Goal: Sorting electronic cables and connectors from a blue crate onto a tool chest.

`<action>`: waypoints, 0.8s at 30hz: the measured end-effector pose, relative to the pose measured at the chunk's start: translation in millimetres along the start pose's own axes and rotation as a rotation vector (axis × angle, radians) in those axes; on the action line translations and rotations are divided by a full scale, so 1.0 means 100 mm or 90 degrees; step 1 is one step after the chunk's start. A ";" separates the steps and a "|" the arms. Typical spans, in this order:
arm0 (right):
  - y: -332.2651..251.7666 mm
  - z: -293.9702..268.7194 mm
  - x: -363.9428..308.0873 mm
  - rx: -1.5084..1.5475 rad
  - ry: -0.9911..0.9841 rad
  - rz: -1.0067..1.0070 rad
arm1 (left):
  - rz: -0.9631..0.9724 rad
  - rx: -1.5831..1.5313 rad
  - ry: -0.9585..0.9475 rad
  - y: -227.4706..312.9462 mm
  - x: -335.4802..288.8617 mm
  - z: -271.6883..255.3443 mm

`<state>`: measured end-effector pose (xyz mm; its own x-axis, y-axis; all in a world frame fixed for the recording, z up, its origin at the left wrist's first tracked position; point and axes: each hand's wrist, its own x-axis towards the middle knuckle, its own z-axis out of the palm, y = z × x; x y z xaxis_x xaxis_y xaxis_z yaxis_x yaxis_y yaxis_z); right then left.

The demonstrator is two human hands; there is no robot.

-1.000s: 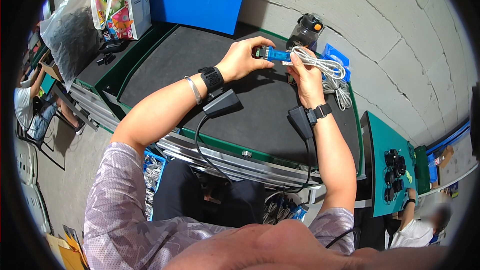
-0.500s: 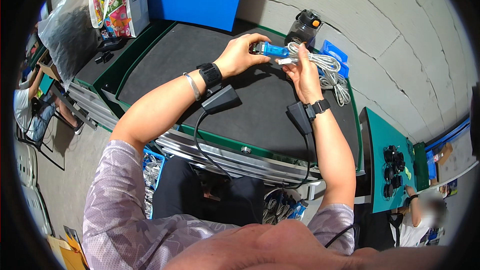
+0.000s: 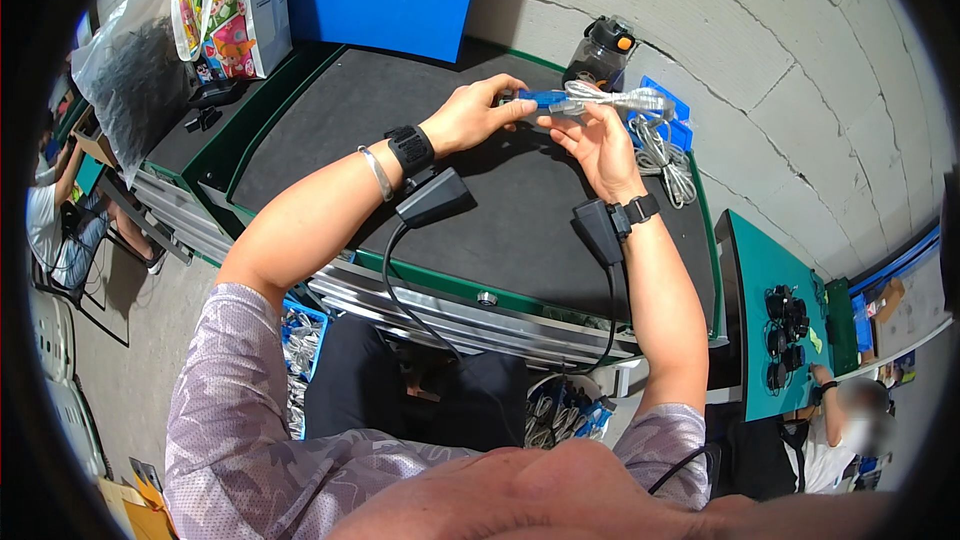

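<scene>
My left hand point(image 3: 478, 116) pinches a translucent blue cable connector point(image 3: 543, 98) over the work mat, with thumb and fingers closed on its left end. From the connector a bundled grey-white cable point(image 3: 610, 96) runs right, its loops folded together. My right hand point(image 3: 603, 148) is at the bundle, palm partly up, its thumb and fingers around the cable by a pale plug point(image 3: 566, 108). Part of that grip is hidden behind the fingers. Another coiled pale cable point(image 3: 668, 172) lies on the mat beyond my right wrist.
A dark bottle point(image 3: 598, 55) and a blue tray point(image 3: 668, 105) stand at the back by the block wall. Bags point(image 3: 222, 20) stand back left. Bins of cables point(image 3: 303, 340) sit below the bench. A person point(image 3: 845, 435) works at a green table point(image 3: 775, 270) on the right.
The blue connector has turned slightly in my left fingers, which now cover more of it. My right thumb has come down from the cable loops toward the plug, and the bundle has shifted.
</scene>
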<state>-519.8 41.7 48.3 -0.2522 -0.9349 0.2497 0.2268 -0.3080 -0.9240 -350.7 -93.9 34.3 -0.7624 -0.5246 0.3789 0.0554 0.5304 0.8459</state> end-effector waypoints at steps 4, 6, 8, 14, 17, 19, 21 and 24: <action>0.00 -0.01 -0.01 -0.038 0.022 0.008 | -0.136 -0.211 -0.127 0.01 -0.01 -0.02; 0.03 -0.02 0.00 -0.092 0.073 0.013 | -0.162 -0.231 -0.193 0.01 -0.02 -0.03; 0.04 -0.04 0.02 -0.099 0.084 0.011 | -0.185 -0.236 -0.279 0.03 -0.03 -0.03; 0.04 -0.07 0.04 -0.067 0.098 0.012 | -0.193 -0.247 -0.212 0.06 -0.06 0.01; 0.06 -0.07 0.03 -0.075 0.090 0.019 | -0.154 -0.247 -0.195 0.09 -0.05 0.00; 0.07 -0.06 0.04 -0.081 0.082 0.014 | -0.134 -0.238 -0.191 0.10 -0.04 0.02; 0.09 -0.03 0.05 -0.091 0.072 0.025 | -0.079 -0.211 -0.218 0.11 -0.04 0.02; 0.10 -0.01 0.03 -0.090 0.059 0.029 | -0.059 -0.212 -0.211 0.10 -0.04 0.02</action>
<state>-519.1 35.7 39.3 -0.3322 -0.9251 0.1841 0.1079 -0.2312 -0.9669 -348.6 -85.0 40.0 -0.9353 -0.2902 0.2024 0.1405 0.2206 0.9652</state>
